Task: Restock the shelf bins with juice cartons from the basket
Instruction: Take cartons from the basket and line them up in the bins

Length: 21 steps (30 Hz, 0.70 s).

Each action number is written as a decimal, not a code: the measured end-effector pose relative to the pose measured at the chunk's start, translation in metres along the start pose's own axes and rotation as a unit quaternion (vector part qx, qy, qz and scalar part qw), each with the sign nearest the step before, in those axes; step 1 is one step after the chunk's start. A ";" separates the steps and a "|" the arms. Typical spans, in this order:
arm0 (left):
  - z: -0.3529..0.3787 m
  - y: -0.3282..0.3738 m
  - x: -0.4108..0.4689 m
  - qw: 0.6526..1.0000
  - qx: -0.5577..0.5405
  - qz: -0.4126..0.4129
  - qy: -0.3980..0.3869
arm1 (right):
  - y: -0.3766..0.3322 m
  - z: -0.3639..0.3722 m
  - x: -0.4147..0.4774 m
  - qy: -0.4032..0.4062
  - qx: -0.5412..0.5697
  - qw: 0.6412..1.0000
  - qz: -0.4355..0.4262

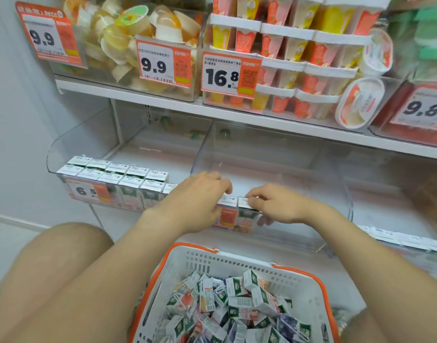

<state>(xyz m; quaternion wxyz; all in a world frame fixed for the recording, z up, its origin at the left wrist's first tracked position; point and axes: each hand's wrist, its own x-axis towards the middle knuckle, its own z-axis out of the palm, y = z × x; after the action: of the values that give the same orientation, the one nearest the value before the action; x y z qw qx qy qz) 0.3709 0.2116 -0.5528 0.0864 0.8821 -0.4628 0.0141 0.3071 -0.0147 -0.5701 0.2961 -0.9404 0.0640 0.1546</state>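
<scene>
A white basket with an orange rim (pixel 237 262) sits low in front of me, full of several small juice cartons (pixel 239 305). On the lower shelf a clear bin (pixel 54 167) holds two rows of upright cartons (pixel 118 177) at its left front. The clear bin (pixel 341 194) beside it is nearly bare, with two cartons (pixel 237 203) at its front left corner. My left hand (pixel 195 204) reaches over the bins' front edge and covers the cartons there. My right hand (pixel 274 206) pinches the top of the rightmost carton.
Above is a shelf (pixel 163 101) with bins of jelly cups (pixel 138 33) and stacked pudding packs (pixel 299 53), with price tags 9.9, 16.8 and 9.8. A 6.5 tag (pixel 86 191) hangs on the left bin. My bare knee (pixel 64 268) is at the left of the basket.
</scene>
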 end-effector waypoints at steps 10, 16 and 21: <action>0.018 -0.003 0.003 0.999 0.002 -0.031 0.019 | -0.005 -0.008 0.001 -0.064 0.054 0.996 0.030; 0.022 0.001 -0.002 0.998 0.006 -0.028 0.047 | 0.002 -0.001 0.006 -0.052 -0.042 0.998 0.016; 0.020 0.011 -0.012 0.994 -0.005 -0.015 0.105 | 0.003 0.005 -0.012 0.140 -0.184 0.970 -0.069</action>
<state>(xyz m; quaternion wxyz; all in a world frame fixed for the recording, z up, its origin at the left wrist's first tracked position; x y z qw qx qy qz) 0.3541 0.2121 -0.5719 0.1395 0.8821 -0.4380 0.1029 0.2933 -0.0138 -0.5720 0.1160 -0.9932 0.0100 0.0094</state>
